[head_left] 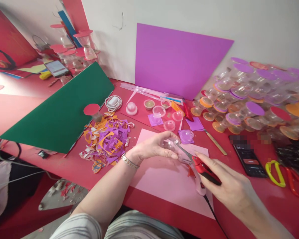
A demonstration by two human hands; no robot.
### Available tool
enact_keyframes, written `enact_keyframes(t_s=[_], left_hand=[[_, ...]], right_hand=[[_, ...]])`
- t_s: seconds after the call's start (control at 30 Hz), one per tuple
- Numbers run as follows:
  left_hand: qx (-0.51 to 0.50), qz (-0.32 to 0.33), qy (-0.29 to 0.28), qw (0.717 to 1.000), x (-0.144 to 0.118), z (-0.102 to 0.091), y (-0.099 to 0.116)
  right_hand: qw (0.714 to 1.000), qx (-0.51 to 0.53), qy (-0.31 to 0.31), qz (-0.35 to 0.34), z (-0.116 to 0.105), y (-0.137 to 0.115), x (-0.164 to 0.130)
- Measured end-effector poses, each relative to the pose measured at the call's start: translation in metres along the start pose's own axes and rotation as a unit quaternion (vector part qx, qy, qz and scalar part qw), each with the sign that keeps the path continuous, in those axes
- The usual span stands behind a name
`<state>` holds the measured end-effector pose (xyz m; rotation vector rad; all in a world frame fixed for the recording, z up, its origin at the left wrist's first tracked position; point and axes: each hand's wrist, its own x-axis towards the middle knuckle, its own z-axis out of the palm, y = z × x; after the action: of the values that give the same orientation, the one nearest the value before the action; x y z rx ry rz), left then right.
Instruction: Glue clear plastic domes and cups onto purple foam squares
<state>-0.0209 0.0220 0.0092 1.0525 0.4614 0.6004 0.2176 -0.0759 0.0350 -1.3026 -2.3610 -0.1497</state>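
Note:
My left hand (155, 147) is curled around a clear plastic dome piece (167, 144), its fingers and thumb on either side. My right hand (224, 181) grips a hand tool with red-and-black handles (204, 170) and a slim metal tip. That tip meets a small white bit (176, 142) at the clear piece; whether it cuts or pinches cannot be made out. Below the tool lies a pale pink glue gun (200, 186) with a black cord, partly hidden by my right hand. Both hands are above a pink sheet (164, 192).
Purple and orange scraps (109, 137) are heaped to the left, beside a leaning green board (64, 109). Clear domes, purple squares and a craft knife (215, 142) lie behind my hands. Stacked clear hourglass shapes (254, 96), a phone (248, 156) and yellow-handled scissors (275, 174) stand or lie right.

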Motion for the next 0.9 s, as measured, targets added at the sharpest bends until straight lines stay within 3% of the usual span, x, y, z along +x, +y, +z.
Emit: enact_keyframes(t_s=[0.43, 0.9], left_hand=[[-0.007, 0.012, 0.048, 0.999, -0.0018, 0.0038, 0.0], [-0.028, 0.003, 0.063, 0.998, 0.0005, 0.0035, 0.0002]], right_hand=[[0.994, 0.051, -0.006, 0.098, 0.0015, 0.003, -0.0013], [0.997, 0.005, 0.006, 0.079, -0.002, 0.0049, -0.0018]])
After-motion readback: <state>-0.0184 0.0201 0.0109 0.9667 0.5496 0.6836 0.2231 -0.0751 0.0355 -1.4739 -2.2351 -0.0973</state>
